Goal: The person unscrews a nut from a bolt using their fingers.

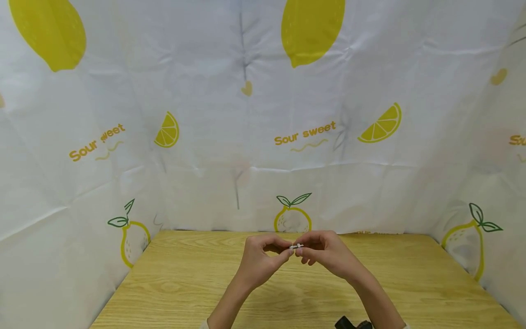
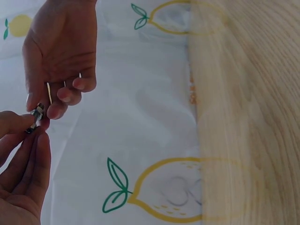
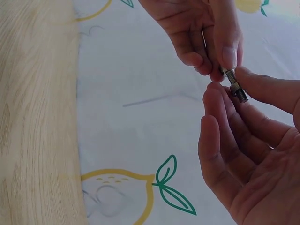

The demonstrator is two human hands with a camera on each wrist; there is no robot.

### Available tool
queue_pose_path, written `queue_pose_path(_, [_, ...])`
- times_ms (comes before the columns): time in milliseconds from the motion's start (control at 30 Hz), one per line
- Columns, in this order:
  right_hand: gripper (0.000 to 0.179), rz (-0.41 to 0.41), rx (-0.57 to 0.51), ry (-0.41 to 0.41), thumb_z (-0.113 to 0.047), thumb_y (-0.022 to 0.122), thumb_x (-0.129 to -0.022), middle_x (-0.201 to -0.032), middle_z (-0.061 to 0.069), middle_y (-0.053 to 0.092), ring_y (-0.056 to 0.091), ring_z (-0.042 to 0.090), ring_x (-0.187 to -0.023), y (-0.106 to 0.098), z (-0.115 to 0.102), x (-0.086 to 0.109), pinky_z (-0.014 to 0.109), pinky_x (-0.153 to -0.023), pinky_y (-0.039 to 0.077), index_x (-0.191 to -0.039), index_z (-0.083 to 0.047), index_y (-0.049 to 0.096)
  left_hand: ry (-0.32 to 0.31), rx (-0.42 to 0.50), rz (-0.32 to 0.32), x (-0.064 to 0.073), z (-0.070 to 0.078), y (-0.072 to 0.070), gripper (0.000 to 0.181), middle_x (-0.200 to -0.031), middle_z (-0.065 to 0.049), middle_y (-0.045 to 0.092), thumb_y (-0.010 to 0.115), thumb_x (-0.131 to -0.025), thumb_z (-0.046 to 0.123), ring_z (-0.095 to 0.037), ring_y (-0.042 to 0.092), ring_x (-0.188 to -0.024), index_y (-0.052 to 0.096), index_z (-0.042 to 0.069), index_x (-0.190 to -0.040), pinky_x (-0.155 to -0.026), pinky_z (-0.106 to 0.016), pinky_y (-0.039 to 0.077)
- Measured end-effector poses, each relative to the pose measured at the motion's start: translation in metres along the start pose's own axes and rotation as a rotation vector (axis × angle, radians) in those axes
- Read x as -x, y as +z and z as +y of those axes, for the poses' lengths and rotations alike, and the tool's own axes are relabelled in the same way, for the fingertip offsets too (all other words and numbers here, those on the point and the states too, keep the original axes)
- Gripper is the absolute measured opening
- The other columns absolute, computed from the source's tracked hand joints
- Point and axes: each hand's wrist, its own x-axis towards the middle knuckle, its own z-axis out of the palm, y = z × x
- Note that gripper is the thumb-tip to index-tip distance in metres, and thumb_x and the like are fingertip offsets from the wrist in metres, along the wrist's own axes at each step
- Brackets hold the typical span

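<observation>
A small metal bolt (image 3: 241, 95) with a nut (image 3: 235, 87) on its thread is held between the two hands, raised above the wooden table. My left hand (image 1: 259, 263) pinches one end of the bolt between thumb and fingers, which hide that end. From the other side my right hand (image 1: 328, 253) has its thumb and forefinger at the nut, and the bolt's threaded tip sticks out past it in the right wrist view. The remaining right fingers (image 3: 211, 136) are loosely bent. In the left wrist view the bolt (image 2: 36, 116) is partly covered by fingertips.
Under the hands lies a wood-grain table (image 1: 185, 283). A white cloth with lemon prints (image 1: 222, 137) hangs behind it and along both sides. A black object (image 1: 349, 323) shows at the bottom edge, beside the right forearm.
</observation>
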Motion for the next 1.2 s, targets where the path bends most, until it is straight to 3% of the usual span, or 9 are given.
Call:
queue_pose_path(167, [0.026, 0.006, -0.018, -0.042, -0.017, 0.064, -0.103, -0.098, 0.011, 0.074, 0.072, 0.014, -0.078, -0.0001, 0.0015, -0.0006, 0.035, -0.072, 0.064, -0.117, 0.004, 0.07, 0.007, -0.001, -0.004, 0.0002, 0.0006, 0.0003, 0.005, -0.089, -0.009, 0.08, 0.081, -0.09, 0.01, -0.012, 0.076, -0.076, 0.08, 0.008, -0.094, -0.072, -0.026, 0.064])
queue_pose_path(300, [0.027, 0.007, -0.02, -0.03, -0.016, 0.066, -0.102, -0.099, 0.008, 0.074, 0.072, 0.013, -0.078, -0.0006, 0.0016, -0.0001, 0.035, -0.072, 0.063, -0.119, 0.004, 0.069, 0.002, -0.008, -0.002, 0.0002, 0.0016, 0.0006, 0.005, -0.089, -0.008, 0.08, 0.081, -0.089, 0.009, -0.011, 0.076, -0.076, 0.08, 0.008, -0.094, -0.074, -0.026, 0.064])
queue_pose_path(567, [0.027, -0.004, -0.001, 0.015, -0.017, 0.067, -0.101, -0.099, 0.014, 0.075, 0.071, 0.014, -0.077, -0.0004, 0.0007, 0.0007, 0.037, -0.072, 0.063, -0.116, 0.005, 0.071, -0.004, -0.005, -0.003, 0.0008, 0.0008, 0.0007, 0.005, -0.089, -0.008, 0.08, 0.082, -0.089, 0.01, -0.01, 0.076, -0.076, 0.081, 0.008, -0.094, -0.073, -0.026, 0.064])
queue_pose_path(767, [0.026, -0.001, -0.001, -0.01, -0.019, 0.064, -0.103, -0.099, 0.024, 0.072, 0.071, 0.014, -0.075, -0.0005, -0.0009, 0.0003, 0.036, -0.071, 0.063, -0.115, 0.004, 0.071, 0.01, 0.0, -0.003, 0.0005, -0.0004, 0.0011, 0.005, -0.089, -0.009, 0.08, 0.081, -0.089, 0.01, -0.011, 0.076, -0.076, 0.08, 0.008, -0.093, -0.072, -0.027, 0.064])
queue_pose_path(1000, [0.026, 0.005, -0.024, -0.029, -0.015, 0.066, -0.102, -0.097, 0.009, 0.073, 0.072, 0.014, -0.078, 0.0, -0.0026, 0.0016, 0.034, -0.073, 0.063, -0.118, 0.005, 0.068, 0.017, 0.0, -0.005, 0.0006, 0.0001, 0.0012, 0.005, -0.089, -0.009, 0.08, 0.081, -0.089, 0.008, -0.011, 0.076, -0.076, 0.08, 0.007, -0.093, -0.073, -0.027, 0.064])
queue_pose_path(1200, [0.028, 0.009, -0.001, 0.023, -0.018, 0.07, -0.099, -0.099, 0.015, 0.073, 0.071, 0.015, -0.076, -0.0004, -0.003, 0.0018, 0.033, -0.07, 0.062, -0.117, 0.003, 0.069, 0.023, -0.005, 0.001, 0.0004, 0.0004, 0.0013, 0.005, -0.088, -0.008, 0.08, 0.082, -0.089, 0.009, -0.011, 0.076, -0.076, 0.08, 0.007, -0.093, -0.073, -0.027, 0.064])
